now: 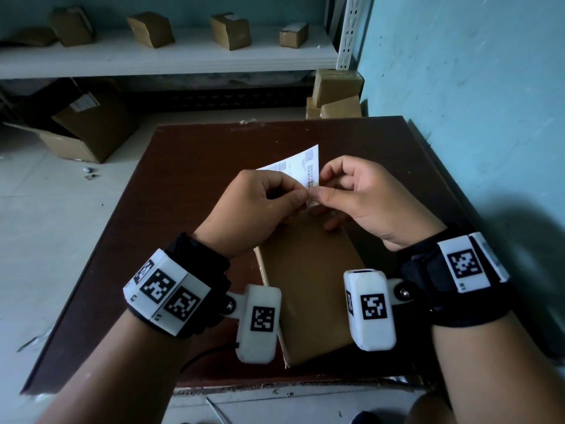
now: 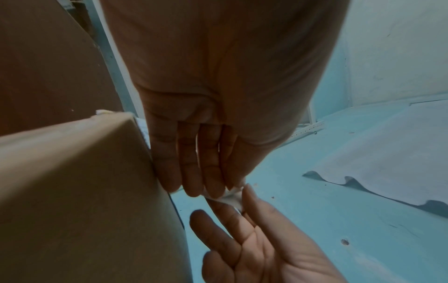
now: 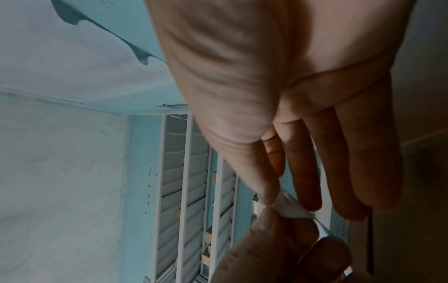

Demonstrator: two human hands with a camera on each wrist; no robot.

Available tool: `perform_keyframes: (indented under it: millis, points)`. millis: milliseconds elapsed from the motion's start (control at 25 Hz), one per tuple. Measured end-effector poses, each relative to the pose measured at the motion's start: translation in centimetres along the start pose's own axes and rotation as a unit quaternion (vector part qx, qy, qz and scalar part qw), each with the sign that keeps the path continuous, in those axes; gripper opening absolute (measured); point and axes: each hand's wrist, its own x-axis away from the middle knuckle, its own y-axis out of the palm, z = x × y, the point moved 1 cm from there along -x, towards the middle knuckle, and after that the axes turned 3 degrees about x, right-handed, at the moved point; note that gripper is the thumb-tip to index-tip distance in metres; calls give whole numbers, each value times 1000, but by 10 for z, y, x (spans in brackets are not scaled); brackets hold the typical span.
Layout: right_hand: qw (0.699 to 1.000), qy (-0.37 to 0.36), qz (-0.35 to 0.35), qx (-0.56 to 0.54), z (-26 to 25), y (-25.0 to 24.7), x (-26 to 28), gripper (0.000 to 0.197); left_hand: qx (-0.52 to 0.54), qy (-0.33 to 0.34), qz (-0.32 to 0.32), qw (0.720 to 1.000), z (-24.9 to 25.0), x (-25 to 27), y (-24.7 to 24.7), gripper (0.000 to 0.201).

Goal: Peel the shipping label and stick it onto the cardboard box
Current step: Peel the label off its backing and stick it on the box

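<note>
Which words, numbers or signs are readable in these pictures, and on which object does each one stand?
White shipping label, pinched by left hand and right hand: barcode and printed lines, too small to read.
White wrist-camera housings: black square marker patterns, no words.
Label on open brown carton on the floor: blurred, unreadable.
Plain brown cardboard box on the table: no text visible.

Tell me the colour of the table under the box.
Dark reddish brown table, clearest in the head view.

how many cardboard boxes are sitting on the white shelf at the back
4 brown cardboard boxes along the white shelf: far left, left of middle, right of middle, right end. Flattened cardboard at the left edge might hide more.
</note>
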Motion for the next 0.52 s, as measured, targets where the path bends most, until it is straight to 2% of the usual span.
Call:
perform_keyframes:
  millis: [200,520]
  points:
    - [999,7,-13,-32,-3,0,2,36,19,-9,10,1000,-1,-1,2,14]
    - [998,29,35,-33,-4,-1,1,30,23,-9,13,1000,-3,-3,3,16]
